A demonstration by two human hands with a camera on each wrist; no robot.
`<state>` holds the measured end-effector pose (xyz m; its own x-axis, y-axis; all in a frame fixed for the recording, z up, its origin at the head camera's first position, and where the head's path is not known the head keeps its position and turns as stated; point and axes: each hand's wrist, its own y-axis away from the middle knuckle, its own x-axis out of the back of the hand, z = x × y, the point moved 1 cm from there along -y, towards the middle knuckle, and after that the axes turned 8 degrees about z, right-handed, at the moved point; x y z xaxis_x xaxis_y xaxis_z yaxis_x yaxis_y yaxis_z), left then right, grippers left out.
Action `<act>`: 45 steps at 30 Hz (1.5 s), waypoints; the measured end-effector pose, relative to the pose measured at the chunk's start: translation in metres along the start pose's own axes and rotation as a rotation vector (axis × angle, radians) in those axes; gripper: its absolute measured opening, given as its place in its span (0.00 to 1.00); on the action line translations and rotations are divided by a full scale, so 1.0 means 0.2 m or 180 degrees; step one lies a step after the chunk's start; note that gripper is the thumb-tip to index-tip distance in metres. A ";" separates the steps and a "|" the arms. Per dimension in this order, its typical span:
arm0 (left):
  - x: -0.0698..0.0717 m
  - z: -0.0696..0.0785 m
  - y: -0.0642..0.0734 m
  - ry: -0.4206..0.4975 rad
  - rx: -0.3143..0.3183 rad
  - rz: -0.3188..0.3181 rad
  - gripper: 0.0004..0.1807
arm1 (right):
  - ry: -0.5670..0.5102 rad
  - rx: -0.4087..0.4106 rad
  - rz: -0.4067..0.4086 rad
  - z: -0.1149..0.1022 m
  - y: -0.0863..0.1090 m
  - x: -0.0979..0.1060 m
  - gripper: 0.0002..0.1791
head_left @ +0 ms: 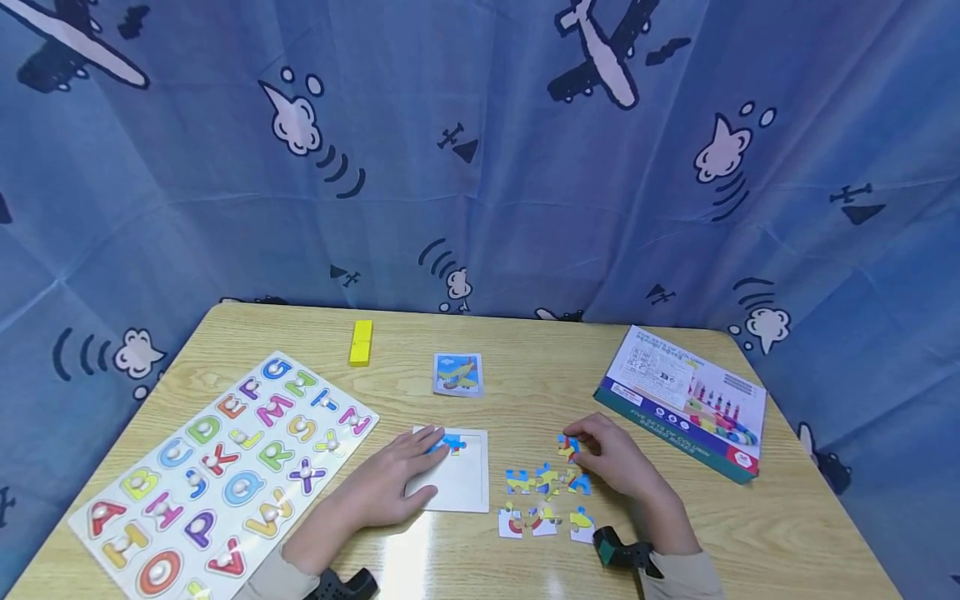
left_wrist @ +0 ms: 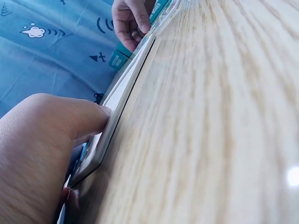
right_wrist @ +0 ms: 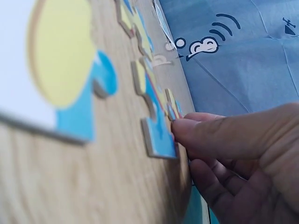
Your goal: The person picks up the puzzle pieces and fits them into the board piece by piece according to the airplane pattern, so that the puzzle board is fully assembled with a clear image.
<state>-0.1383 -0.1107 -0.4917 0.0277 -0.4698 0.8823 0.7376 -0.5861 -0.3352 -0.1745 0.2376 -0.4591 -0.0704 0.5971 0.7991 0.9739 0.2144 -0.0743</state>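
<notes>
My left hand (head_left: 393,479) rests on the left part of a white puzzle board (head_left: 465,483), its fingers extended over the upper left corner. In the left wrist view the thumb (left_wrist: 88,116) touches the board's raised rim. Blue puzzle pieces (head_left: 454,443) lie in the board by the fingertips, partly hidden. On the right, my right hand (head_left: 611,454) pinches a blue, red and yellow puzzle piece (head_left: 567,447) between thumb and finger, at the table surface. Several loose puzzle pieces (head_left: 547,477) lie below it; one blue and yellow piece (right_wrist: 161,135) is close to the thumb.
Behind the board lies a picture card (head_left: 457,375) with a yellow plane, and left of that a yellow block (head_left: 362,343). A letter board (head_left: 225,467) covers the table's left side. A flat toy box (head_left: 682,404) lies at the back right, before a blue curtain (head_left: 480,167).
</notes>
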 end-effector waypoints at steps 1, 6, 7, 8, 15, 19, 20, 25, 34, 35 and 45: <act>0.00 0.00 0.00 0.0008 0.0000 0.0011 0.30 | 0.0002 -0.0003 -0.0001 0.00 0.00 0.00 0.14; 0.00 0.00 0.00 0.0066 0.0033 0.0050 0.30 | 0.0059 -0.0047 0.0018 0.00 0.00 0.00 0.13; 0.00 0.00 0.00 0.0079 0.0046 0.0051 0.30 | 0.0080 -0.0063 0.0023 0.00 0.00 0.00 0.13; 0.00 0.00 0.00 0.0089 0.0057 0.0055 0.30 | 0.0095 -0.0086 0.0033 0.00 0.00 0.00 0.12; 0.00 0.00 0.00 0.0257 0.0145 0.0046 0.30 | 0.0134 -0.0186 0.0044 -0.01 0.00 0.00 0.12; 0.00 0.01 0.00 0.0326 0.0189 0.0023 0.31 | 0.0088 -0.0184 0.0051 -0.03 0.00 0.00 0.12; 0.00 0.01 0.00 0.0327 0.0196 0.0018 0.30 | 0.0050 -0.0180 0.0052 -0.03 0.00 0.00 0.12; 0.00 0.01 0.00 0.0341 0.0224 0.0014 0.30 | -0.0091 -0.0084 0.0072 -0.09 0.00 -0.02 0.14; -0.01 0.00 0.00 0.0331 0.0256 -0.0009 0.30 | -0.0257 0.0206 0.0016 -0.25 -0.01 -0.11 0.13; -0.01 0.00 0.00 0.0336 0.0261 -0.0006 0.30 | -0.0275 0.0241 0.0009 -0.26 -0.01 -0.12 0.13; 0.00 0.00 -0.01 0.0348 0.0284 -0.0037 0.30 | -0.0328 0.0502 0.0014 -0.37 -0.03 -0.18 0.13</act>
<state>-0.1389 -0.1091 -0.4909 -0.0514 -0.5354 0.8430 0.7946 -0.5332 -0.2902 -0.1615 0.1576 -0.4443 -0.0958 0.6725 0.7338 0.9290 0.3252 -0.1767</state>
